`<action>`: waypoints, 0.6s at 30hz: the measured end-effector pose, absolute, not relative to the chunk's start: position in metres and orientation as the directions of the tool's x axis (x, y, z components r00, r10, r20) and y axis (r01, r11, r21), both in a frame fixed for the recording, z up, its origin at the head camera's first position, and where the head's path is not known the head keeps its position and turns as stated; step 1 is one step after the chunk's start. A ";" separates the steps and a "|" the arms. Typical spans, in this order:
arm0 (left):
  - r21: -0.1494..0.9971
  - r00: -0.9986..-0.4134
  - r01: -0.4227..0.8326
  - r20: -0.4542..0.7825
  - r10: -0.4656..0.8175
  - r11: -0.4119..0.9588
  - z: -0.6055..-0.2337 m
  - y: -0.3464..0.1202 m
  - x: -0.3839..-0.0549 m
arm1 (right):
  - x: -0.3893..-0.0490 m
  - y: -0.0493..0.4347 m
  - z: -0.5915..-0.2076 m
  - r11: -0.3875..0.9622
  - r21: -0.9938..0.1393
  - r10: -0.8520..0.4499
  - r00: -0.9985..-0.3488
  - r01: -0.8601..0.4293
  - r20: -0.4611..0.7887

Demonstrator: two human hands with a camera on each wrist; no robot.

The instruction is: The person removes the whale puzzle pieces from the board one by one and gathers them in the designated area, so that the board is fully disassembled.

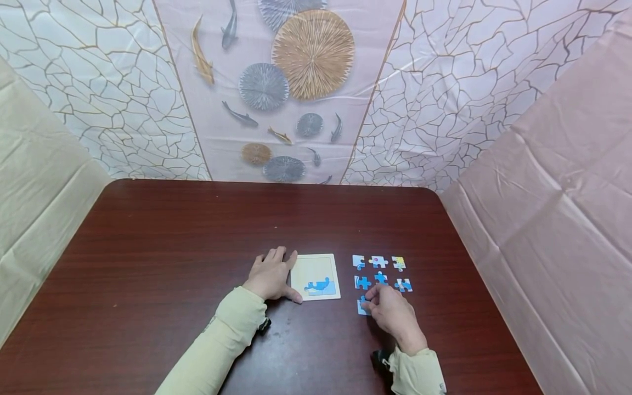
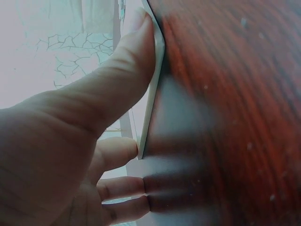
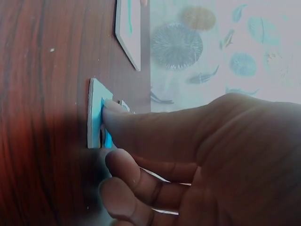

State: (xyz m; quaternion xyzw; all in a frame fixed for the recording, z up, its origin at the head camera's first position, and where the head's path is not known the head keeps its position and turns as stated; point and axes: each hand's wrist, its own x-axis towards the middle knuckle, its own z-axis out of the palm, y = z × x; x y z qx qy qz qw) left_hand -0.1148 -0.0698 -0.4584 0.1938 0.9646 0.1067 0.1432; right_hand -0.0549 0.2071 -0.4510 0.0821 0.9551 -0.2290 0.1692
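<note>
A square puzzle board [image 1: 314,269] lies on the table with joined blue pieces [image 1: 322,286] along its lower part. My left hand [image 1: 269,276] rests at the board's left side, fingers spread. In the left wrist view its thumb [image 2: 136,56] lies against the board's edge and the index fingertip touches a corner. Right of the board, my right hand [image 1: 392,311] pinches a blue-and-white puzzle piece [image 1: 362,308] at the front of the loose group. The right wrist view shows the thumb on top of that piece [image 3: 95,115]; the index fingertip is partly hidden behind it.
Several loose puzzle pieces lie in rows beyond my right hand, among them a yellow-and-white piece [image 1: 398,263] and a blue piece [image 1: 362,282]. The dark wooden table [image 1: 163,263] reaches back to a patterned cloth [image 1: 281,131], with cloth walls at both sides.
</note>
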 end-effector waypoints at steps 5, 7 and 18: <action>0.247 -0.885 0.352 -0.227 0.407 0.903 -0.458 -0.070 -0.115 | -0.055 0.204 -0.450 0.894 -0.385 0.088 -0.933 0.228 -0.348; 0.235 -0.886 0.358 -0.221 0.408 0.904 -0.458 -0.070 -0.115 | -0.054 0.203 -0.449 0.895 -0.386 0.086 -0.936 0.223 -0.341; 0.253 -0.884 0.360 -0.214 0.415 0.898 -0.460 -0.071 -0.115 | -0.054 0.200 -0.450 0.889 -0.404 0.083 -0.944 0.215 -0.320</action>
